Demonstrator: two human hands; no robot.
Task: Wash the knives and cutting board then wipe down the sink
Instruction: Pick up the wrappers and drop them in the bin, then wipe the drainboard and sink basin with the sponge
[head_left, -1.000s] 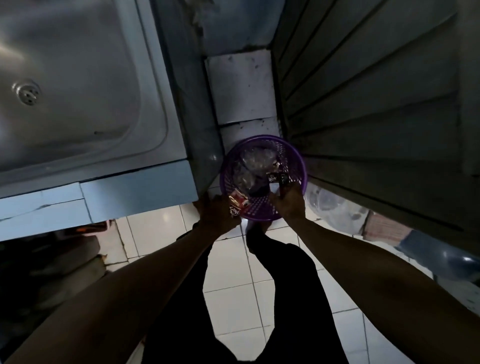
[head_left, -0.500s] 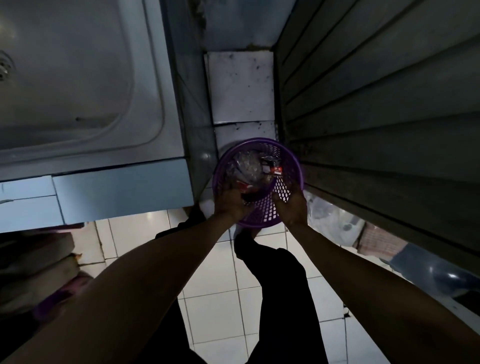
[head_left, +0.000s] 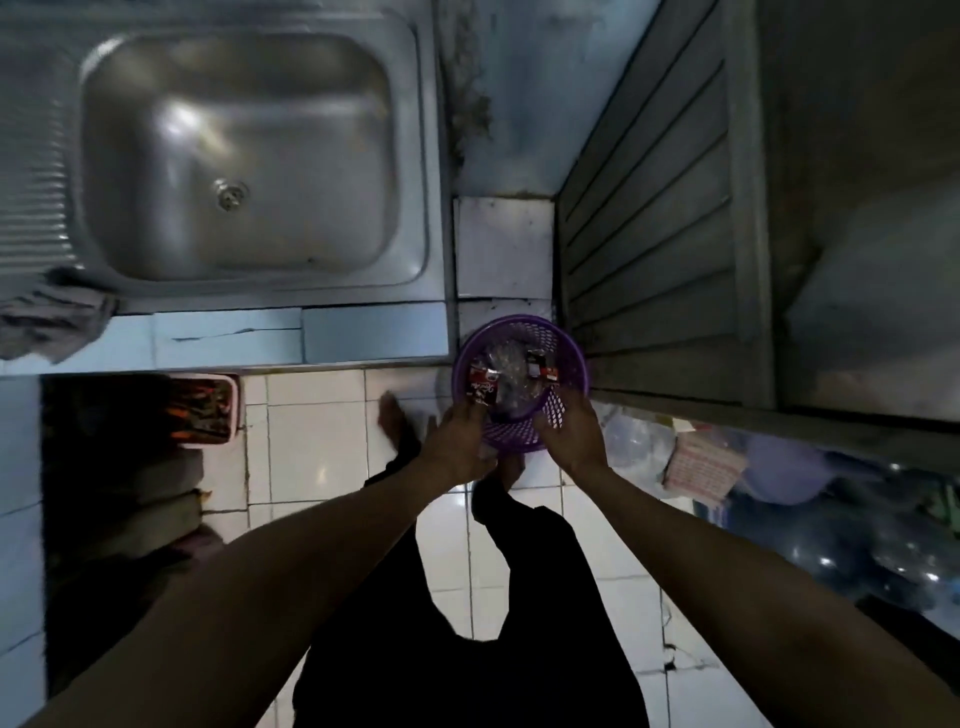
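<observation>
Both hands hold a purple basket of wrappers down beside the steel sink.

The steel sink (head_left: 249, 156) fills the upper left, its basin bare but for the drain, with a grey cloth (head_left: 49, 325) draped over its front edge. No knives or cutting board are in view. The purple basket (head_left: 569, 353), a perforated round one, holds crumpled clear plastic (head_left: 506, 366) and red-and-black sachets (head_left: 480, 384); their white script is too blurred to read. The left hand (head_left: 460, 441) and right hand (head_left: 574, 436) grip its near rim, fingers curled over the edge.
</observation>
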